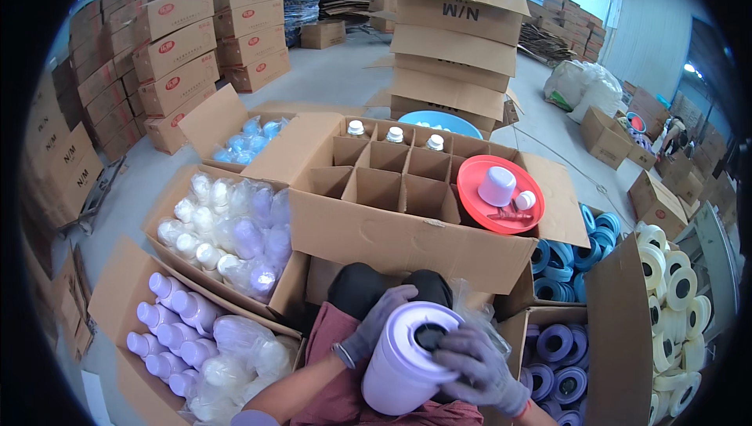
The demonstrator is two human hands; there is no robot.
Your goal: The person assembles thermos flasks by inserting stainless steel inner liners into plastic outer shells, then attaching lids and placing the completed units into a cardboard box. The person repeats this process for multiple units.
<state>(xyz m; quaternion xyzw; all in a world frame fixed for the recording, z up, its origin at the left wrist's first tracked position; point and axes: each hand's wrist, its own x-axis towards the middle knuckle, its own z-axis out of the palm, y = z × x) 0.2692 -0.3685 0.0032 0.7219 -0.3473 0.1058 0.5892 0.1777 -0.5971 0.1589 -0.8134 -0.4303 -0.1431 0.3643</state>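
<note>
A large lilac plastic jar (pixel 403 363) with a dark round mouth rests tilted on my lap. My left hand (pixel 374 322), in a grey glove, grips the jar's upper left side. My right hand (pixel 479 369), also gloved, lies over the jar's top edge by the mouth. Right in front of me stands an open cardboard box with dividers (pixel 392 183); three white-capped bottles (pixel 394 135) stand in its far row. A red round lid (pixel 500 193) lies on the box's right corner, with a lilac cap (pixel 497 185) and a small white cap on it.
On my left are open boxes of lilac bottles (pixel 168 320) and bagged bottles (pixel 227 230). On my right are boxes of blue ring caps (pixel 568 257) and white tape rolls (pixel 674 300). Stacked cartons (pixel 458 42) stand behind, more along the left wall. A person sits far right.
</note>
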